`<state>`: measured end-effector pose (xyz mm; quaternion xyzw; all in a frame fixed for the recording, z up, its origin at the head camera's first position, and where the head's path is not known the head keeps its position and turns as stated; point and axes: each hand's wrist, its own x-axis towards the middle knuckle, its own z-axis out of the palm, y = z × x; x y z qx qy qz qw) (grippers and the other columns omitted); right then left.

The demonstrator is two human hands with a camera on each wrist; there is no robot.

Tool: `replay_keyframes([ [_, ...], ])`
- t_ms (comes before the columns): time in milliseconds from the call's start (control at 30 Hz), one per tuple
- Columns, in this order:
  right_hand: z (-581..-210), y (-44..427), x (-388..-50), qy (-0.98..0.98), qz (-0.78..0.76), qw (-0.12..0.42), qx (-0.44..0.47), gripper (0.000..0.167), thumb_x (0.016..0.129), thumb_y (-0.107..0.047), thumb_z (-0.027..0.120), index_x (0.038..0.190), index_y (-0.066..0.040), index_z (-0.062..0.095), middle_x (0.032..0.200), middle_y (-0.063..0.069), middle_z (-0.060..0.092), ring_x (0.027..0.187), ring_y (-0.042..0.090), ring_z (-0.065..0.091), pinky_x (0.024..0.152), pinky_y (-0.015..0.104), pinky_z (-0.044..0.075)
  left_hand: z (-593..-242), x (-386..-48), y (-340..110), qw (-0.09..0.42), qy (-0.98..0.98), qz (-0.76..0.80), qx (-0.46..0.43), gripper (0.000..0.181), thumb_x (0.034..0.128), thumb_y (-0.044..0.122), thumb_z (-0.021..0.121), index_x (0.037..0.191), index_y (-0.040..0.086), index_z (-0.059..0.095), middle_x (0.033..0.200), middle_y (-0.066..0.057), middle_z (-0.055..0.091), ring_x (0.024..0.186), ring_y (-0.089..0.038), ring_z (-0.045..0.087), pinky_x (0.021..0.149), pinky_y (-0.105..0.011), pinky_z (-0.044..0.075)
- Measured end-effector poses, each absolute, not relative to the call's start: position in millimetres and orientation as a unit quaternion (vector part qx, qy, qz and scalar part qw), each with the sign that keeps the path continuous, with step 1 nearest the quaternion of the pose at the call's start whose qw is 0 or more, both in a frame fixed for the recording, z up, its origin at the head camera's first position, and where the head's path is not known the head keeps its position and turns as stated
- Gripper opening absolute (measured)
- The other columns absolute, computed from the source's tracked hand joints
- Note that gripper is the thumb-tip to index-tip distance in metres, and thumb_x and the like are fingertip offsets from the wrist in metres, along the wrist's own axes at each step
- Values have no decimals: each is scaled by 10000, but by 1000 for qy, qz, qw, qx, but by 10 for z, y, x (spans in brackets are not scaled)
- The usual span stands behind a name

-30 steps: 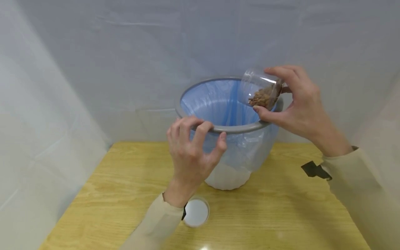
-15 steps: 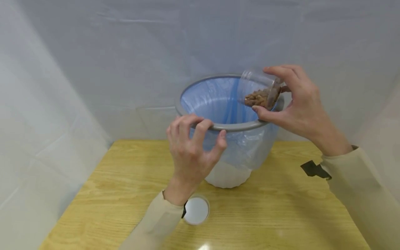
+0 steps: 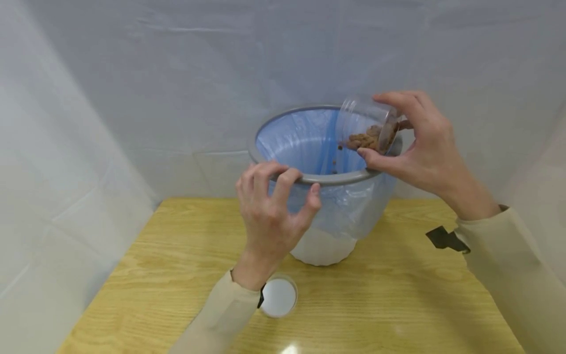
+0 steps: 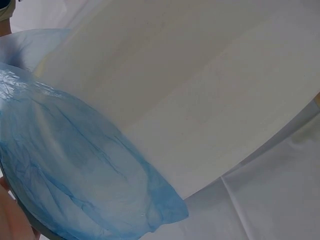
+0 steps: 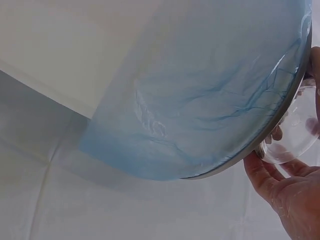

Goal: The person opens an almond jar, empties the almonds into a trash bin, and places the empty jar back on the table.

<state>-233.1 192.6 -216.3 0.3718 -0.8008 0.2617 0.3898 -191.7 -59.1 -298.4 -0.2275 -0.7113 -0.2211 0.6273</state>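
A white trash can [image 3: 325,248] stands on the table, with a blue plastic bag [image 3: 294,137] lining it and folded outside under a grey rim. My left hand [image 3: 274,211] curls its fingers over the near left of that rim, thumb on the outside. On the right, my right hand [image 3: 426,147] grips a clear plastic jar [image 3: 362,113] between thumb and fingers. The jar is tipped sideways, its mouth facing left over the can. Small brown pieces [image 3: 364,140] lie along its lower side, and a few are dropping [image 3: 334,162] into the bag. The right wrist view shows the jar [image 5: 300,130] beside the rim.
A round white lid [image 3: 278,297] lies on the wooden table [image 3: 177,265] in front of the can, partly behind my left wrist. Pale sheeting [image 3: 212,73] hangs behind the table and along its left side.
The brown pieces have slid toward the jar's mouth, and a few now fall into the bag. The jar is tipped slightly more. My left hand has stayed on the rim.
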Motion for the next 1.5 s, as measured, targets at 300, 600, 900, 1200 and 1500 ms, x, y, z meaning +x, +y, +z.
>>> replay_keyframes([
  [300,-2140,1890,-2285,-774,435,312,337,813,692,125,830,1430,-49,538,1318,-47,598,1017,104,594,855,111,537,-2987,-1934,-590,630,-707,-224,-229,270,907,356,675,968,96,637,1021,-110,593,992,-327,558,876,-520,435],
  [600,-2080,1894,-2259,-802,427,264,323,820,726,81,844,1452,-122,521,1356,-13,576,1089,109,594,909,113,524,-3001,-1940,-598,629,-710,-223,-227,267,913,354,671,973,95,637,1026,-109,595,992,-327,558,882,-524,436],
  [900,-2067,1875,-2251,-804,389,258,369,829,707,105,834,1432,-61,466,1376,-58,511,1108,97,558,933,112,515,-3002,-1937,-602,626,-712,-222,-229,262,914,348,672,973,95,636,1030,-113,594,1000,-330,558,889,-524,438],
  [1200,-2030,1849,-2300,-801,343,303,385,758,688,78,867,1359,-14,527,1364,83,538,1101,54,505,923,96,512,-2998,-1941,-600,627,-710,-221,-232,257,914,342,672,972,95,638,1031,-112,593,997,-330,556,881,-521,438],
  [1500,-2030,1855,-2328,-804,314,315,395,754,695,39,876,1366,-33,538,1383,118,534,1081,92,498,918,70,492,-3003,-1943,-609,627,-711,-220,-231,257,919,344,669,975,95,639,1037,-115,597,1006,-334,559,879,-522,435],
])
